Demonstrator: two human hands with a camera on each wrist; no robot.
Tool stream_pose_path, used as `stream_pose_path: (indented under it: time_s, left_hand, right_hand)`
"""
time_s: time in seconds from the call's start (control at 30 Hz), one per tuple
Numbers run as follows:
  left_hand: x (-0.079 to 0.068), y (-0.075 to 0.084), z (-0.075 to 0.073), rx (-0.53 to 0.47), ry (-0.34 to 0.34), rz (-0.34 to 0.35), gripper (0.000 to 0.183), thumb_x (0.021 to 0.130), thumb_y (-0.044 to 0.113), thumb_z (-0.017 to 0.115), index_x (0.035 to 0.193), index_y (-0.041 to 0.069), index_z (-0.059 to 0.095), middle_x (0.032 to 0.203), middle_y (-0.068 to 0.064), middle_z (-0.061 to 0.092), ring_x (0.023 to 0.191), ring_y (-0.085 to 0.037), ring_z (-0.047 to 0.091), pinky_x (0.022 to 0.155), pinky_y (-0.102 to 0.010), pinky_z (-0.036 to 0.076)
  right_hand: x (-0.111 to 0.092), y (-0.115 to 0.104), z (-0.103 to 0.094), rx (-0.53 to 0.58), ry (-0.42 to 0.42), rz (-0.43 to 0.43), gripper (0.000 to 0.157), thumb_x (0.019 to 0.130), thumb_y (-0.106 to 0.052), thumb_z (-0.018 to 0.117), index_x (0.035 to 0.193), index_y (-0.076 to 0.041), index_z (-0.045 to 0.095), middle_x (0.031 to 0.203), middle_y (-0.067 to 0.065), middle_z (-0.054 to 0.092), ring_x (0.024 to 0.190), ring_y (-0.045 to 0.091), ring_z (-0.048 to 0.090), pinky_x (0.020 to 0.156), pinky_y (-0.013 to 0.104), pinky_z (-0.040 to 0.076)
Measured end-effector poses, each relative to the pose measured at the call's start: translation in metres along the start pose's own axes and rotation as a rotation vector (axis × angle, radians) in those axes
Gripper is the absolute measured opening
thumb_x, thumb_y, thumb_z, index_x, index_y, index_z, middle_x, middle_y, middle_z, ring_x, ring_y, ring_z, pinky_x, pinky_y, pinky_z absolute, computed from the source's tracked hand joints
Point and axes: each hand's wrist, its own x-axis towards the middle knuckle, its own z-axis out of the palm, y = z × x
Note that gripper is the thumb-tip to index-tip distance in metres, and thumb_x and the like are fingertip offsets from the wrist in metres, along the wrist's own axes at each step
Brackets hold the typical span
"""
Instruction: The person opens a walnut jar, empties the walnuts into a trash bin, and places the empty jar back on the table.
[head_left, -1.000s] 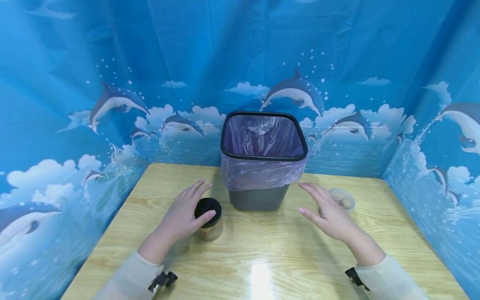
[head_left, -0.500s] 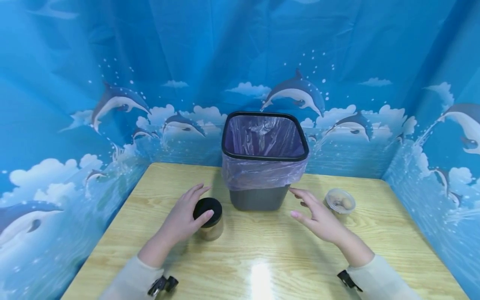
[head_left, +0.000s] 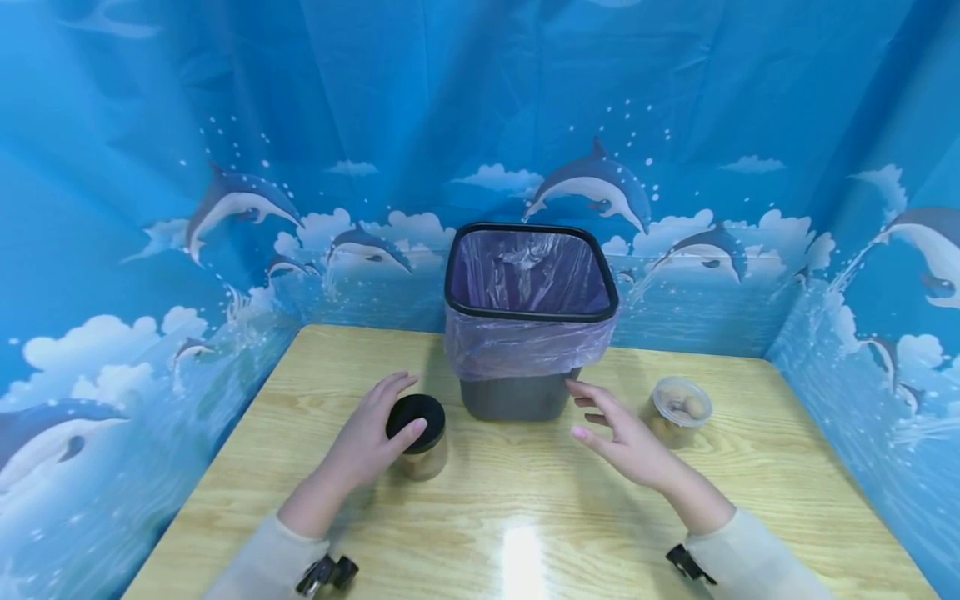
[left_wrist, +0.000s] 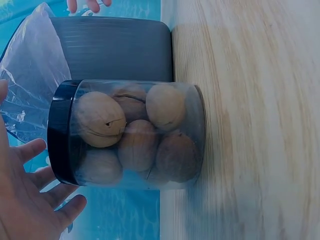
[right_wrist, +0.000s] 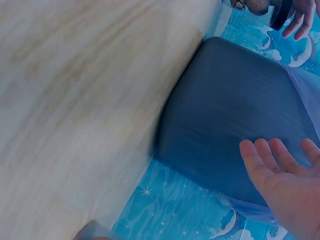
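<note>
Black-lidded, clear cylindrical, nut-filled jar [left_wrist: 127,135] is looking stiff, heavyish, slippery; we're favouring its sides, our loose left hand [head_left: 365,435] and right hand [head_left: 627,443] gripping nothing.

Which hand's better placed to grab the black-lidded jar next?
Left, I'd say: the left hand is spread beside the jar. The right hand is farther from it, near the bin.

I see a clear, glossy jar [left_wrist: 137,135] under a smooth lid [left_wrist: 61,127], and a bin [head_left: 517,400] of smooth, dull plastic lined with thin, crinkled, shiny film [head_left: 528,346]. My tabletop [head_left: 480,517] has glossy wood grain.
</note>
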Motion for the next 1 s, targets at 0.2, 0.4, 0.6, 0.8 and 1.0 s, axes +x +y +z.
stream_pose_path:
  time_s: [0.2,0.4,0.6,0.8,1.0]
  left_hand:
    - [-0.002,-0.002,0.003,-0.036,0.002,-0.008,0.063,0.1,0.034,0.061,0.154,0.009,0.037,0.158,-0.019,0.032,0.143,-0.042,0.032,0.109,-0.066,0.031]
    - [-0.005,-0.008,0.006,-0.097,0.018,-0.006,0.059,0.102,0.03,0.059,0.153,0.008,0.037,0.157,-0.02,0.033,0.139,-0.042,0.038,0.107,-0.065,0.033]
    - [-0.007,-0.012,0.01,-0.162,0.015,-0.034,0.061,0.101,0.031,0.059,0.153,0.01,0.036,0.156,-0.02,0.033,0.138,-0.042,0.039,0.106,-0.065,0.035]
    - [-0.008,-0.013,0.011,-0.199,-0.007,-0.081,0.066,0.1,0.034,0.062,0.154,0.012,0.033,0.157,-0.018,0.032,0.14,-0.043,0.035,0.106,-0.067,0.032]
    - [-0.008,-0.015,0.014,-0.247,-0.05,-0.146,0.075,0.096,0.04,0.066,0.156,0.015,0.028,0.159,-0.018,0.028,0.143,-0.044,0.03,0.109,-0.067,0.029]
  right_hand:
    - [0.0,0.002,0.01,0.071,-0.017,-0.001,0.059,0.099,-0.009,0.062,0.152,-0.006,0.036,0.142,0.026,0.047,0.125,0.039,0.051,0.099,0.056,0.047]
    - [0.002,0.001,0.019,0.134,-0.041,0.001,0.061,0.098,-0.008,0.063,0.152,-0.004,0.036,0.141,0.027,0.048,0.123,0.046,0.05,0.1,0.056,0.046]
    - [0.005,-0.003,0.023,0.195,-0.063,0.03,0.062,0.098,-0.007,0.062,0.153,-0.003,0.034,0.141,0.029,0.046,0.125,0.047,0.049,0.102,0.056,0.044]
    - [0.005,-0.002,0.026,0.221,-0.067,0.026,0.059,0.099,-0.006,0.06,0.152,-0.002,0.034,0.14,0.029,0.047,0.125,0.052,0.048,0.102,0.06,0.043]
    - [0.006,0.0,0.031,0.254,-0.081,0.034,0.06,0.099,-0.007,0.06,0.151,0.001,0.033,0.139,0.031,0.046,0.125,0.053,0.047,0.103,0.061,0.042]
